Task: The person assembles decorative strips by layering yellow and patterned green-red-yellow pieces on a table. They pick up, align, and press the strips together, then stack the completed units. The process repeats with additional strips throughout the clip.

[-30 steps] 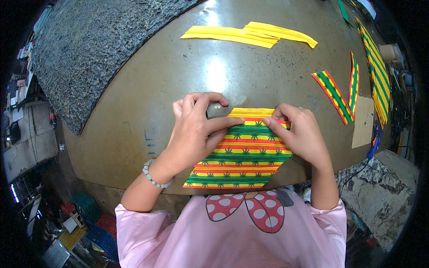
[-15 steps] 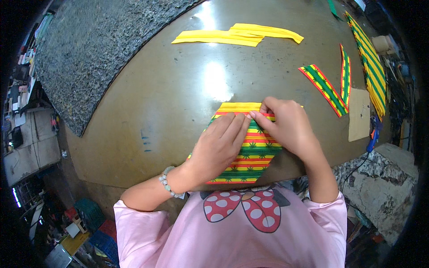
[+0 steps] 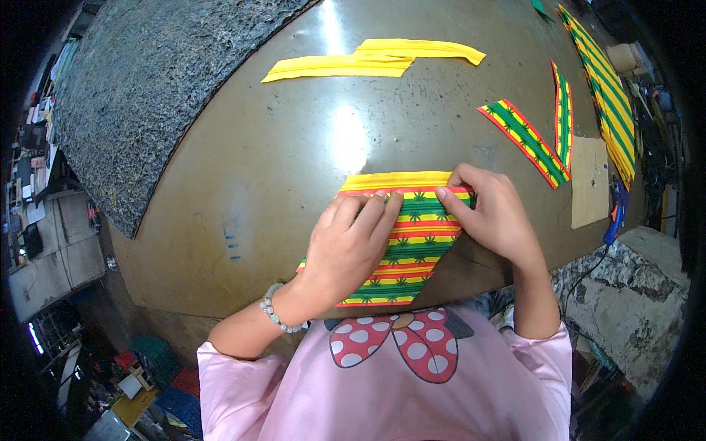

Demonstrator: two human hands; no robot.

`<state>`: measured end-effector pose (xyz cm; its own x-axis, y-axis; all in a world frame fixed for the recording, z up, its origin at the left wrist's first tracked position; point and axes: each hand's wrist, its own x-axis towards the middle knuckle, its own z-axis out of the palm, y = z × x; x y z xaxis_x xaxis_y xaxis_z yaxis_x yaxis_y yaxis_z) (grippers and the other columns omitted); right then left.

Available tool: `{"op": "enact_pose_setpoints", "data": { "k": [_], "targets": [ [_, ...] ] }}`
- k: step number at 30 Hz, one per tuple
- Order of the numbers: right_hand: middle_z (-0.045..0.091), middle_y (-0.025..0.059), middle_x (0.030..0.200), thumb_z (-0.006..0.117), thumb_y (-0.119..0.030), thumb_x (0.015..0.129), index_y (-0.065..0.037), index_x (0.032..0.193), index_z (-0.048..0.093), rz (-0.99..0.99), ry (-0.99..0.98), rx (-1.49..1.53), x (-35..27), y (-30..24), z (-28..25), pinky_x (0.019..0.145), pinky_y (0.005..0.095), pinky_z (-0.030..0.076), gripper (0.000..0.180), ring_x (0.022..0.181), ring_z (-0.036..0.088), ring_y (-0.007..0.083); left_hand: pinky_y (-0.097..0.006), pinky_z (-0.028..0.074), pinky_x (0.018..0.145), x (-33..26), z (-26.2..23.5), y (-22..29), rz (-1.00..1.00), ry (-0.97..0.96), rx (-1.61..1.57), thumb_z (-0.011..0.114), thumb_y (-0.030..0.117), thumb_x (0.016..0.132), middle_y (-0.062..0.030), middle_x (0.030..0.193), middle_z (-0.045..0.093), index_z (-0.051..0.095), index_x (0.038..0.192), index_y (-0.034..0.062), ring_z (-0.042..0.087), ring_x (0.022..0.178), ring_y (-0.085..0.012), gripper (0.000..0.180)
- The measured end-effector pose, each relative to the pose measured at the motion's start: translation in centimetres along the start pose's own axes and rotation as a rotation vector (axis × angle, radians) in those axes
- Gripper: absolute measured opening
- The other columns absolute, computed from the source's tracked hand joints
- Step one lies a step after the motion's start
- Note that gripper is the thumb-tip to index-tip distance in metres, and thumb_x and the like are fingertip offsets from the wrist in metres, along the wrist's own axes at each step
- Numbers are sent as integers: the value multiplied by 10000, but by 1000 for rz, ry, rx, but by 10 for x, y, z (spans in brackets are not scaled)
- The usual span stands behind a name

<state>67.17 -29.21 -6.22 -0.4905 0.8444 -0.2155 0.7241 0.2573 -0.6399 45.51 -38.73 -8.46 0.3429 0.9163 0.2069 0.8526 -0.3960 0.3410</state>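
A striped piece of fabric [image 3: 409, 250] in green, yellow and red with small leaf prints lies on the brown table [image 3: 243, 176] near its front edge. A yellow strip [image 3: 393, 180] runs along its far edge. My left hand [image 3: 351, 242] lies flat on the fabric's left half, fingers pointing at the yellow strip. My right hand [image 3: 494, 213] presses the fabric's upper right corner with its fingertips, beside the strip's right end. A bead bracelet is on my left wrist.
Folded yellow strips [image 3: 375, 60] lie at the far middle. Striped strips [image 3: 526, 140] and a long striped band [image 3: 604, 88] lie at the right, next to a tan card [image 3: 590, 180]. A rough grey slab [image 3: 147, 81] covers the far left.
My left hand has slid from the fabric's top left onto its middle. My right hand stays at the upper right corner. The view has shifted a little.
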Motion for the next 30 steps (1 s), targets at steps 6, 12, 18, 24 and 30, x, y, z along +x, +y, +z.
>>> {"op": "enact_pose_setpoints", "data": {
  "k": [6,12,18,24,30],
  "targets": [
    [659,223,793,689,-254,881,-7,848,614,81,-47,-19,1,-1,-2,666,493,488,261,757,644,426,-382,474,838,4,-2,2,2,2,57,673,131,776,-61,993,544,604,1301,76,532,916,-233,533],
    [675,216,802,674,-253,887,-11,859,627,-19,40,-103,2,-5,5,663,504,502,247,760,656,418,-401,460,840,20,4,16,8,-63,83,667,127,793,-98,1004,539,598,1285,52,541,933,-262,503],
    [665,210,758,679,-260,901,3,826,621,55,178,-196,-15,2,-1,613,484,505,279,711,657,413,-424,477,912,27,16,24,89,3,38,664,96,802,-155,1139,582,565,1272,-46,564,1060,-309,501],
    [532,131,582,721,-237,900,41,794,593,112,137,81,-15,16,-7,492,343,394,324,492,504,200,-390,478,927,22,15,26,93,24,119,624,108,796,-152,1137,582,564,1272,-81,561,1067,-286,516],
    [613,188,644,662,-209,902,16,759,572,75,134,4,-14,17,-4,597,487,475,282,640,629,408,-370,479,900,23,16,27,80,-6,132,614,120,809,-118,1050,571,575,1270,-70,554,972,-249,501]
  ]
}}
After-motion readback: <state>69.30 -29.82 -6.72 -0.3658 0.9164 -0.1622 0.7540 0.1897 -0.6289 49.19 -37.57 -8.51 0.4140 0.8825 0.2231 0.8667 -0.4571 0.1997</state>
